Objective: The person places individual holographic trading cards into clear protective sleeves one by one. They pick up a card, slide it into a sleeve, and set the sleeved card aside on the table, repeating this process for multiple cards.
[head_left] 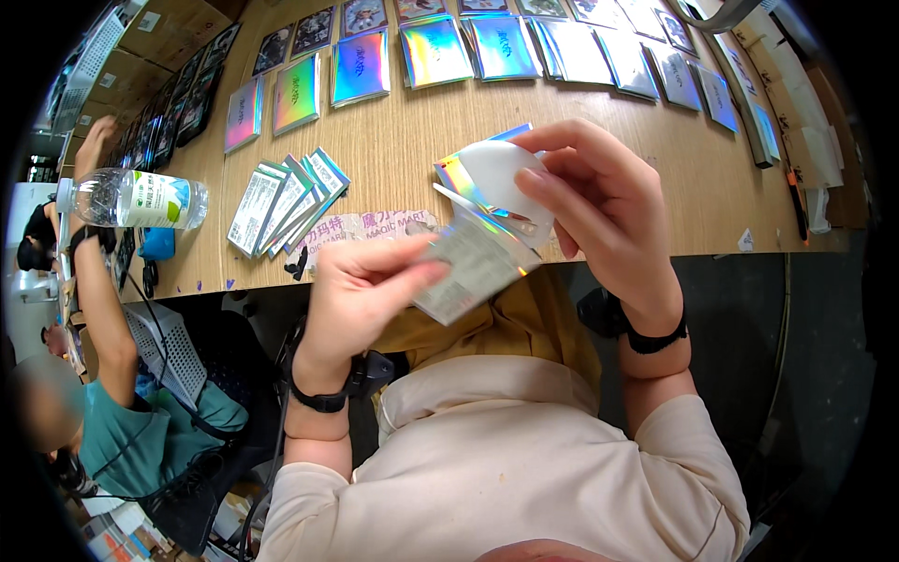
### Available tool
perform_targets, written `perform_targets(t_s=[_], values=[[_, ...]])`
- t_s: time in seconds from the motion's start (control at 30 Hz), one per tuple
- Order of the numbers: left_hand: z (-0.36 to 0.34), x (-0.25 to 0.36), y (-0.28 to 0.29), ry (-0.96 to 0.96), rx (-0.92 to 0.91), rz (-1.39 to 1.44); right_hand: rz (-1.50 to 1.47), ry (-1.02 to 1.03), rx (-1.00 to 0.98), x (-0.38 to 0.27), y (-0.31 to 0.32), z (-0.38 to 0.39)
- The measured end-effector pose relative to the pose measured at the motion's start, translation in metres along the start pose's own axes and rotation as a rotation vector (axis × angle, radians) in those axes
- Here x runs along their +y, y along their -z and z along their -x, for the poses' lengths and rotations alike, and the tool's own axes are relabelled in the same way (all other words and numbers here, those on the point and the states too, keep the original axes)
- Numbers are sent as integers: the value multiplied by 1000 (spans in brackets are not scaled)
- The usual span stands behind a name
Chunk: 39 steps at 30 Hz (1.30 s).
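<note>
My left hand (370,295) pinches a flat silvery card packet (478,276) between thumb and fingers, its printed face somewhat blurred. Against the packet's upper edge is a white, flat piece with a rounded outline (501,178), gripped by the thumb and fingers of my right hand (599,187). Its exact kind I cannot make out. Partly hidden behind it, a shiny rainbow-coloured packet (453,170) shows near the table's front edge. To the left, several similar packets with printed labels (286,206) lie fanned out on the wooden table (393,140).
Stacks of holographic packets (361,67) curve along the far side, with picture cards (312,31) behind them. A water bottle (140,199) lies at the left. An orange-and-black cutter (797,206) sits at the right edge. Someone in a green shirt (126,426) works at left.
</note>
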<state>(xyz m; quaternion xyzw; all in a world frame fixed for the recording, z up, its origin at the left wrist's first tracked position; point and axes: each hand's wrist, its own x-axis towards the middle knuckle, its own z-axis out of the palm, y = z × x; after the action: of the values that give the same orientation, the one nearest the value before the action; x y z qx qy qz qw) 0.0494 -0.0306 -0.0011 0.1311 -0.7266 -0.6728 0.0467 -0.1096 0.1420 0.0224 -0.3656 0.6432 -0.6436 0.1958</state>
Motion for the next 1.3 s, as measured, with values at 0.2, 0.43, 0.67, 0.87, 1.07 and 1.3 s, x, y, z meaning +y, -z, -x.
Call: perform_targets(t_s=[0.2,0.43,0.67,0.87,1.07,1.3], values=[[15,5,-3,37,57,-1,-30,73,140,-5,3,-14],[30,11,115,-295,736,109,38,7,227,29,29,5],[17,-27,161,-103,686,-379,79,-2,218,41,28,12],[18,-21,151,-106,745,-1143,79,-11,217,40,31,12],[0,9,67,-391,639,-927,71,-65,308,38,32,14],[-40,6,-43,-452,157,-944,-46,-32,286,32,34,19]])
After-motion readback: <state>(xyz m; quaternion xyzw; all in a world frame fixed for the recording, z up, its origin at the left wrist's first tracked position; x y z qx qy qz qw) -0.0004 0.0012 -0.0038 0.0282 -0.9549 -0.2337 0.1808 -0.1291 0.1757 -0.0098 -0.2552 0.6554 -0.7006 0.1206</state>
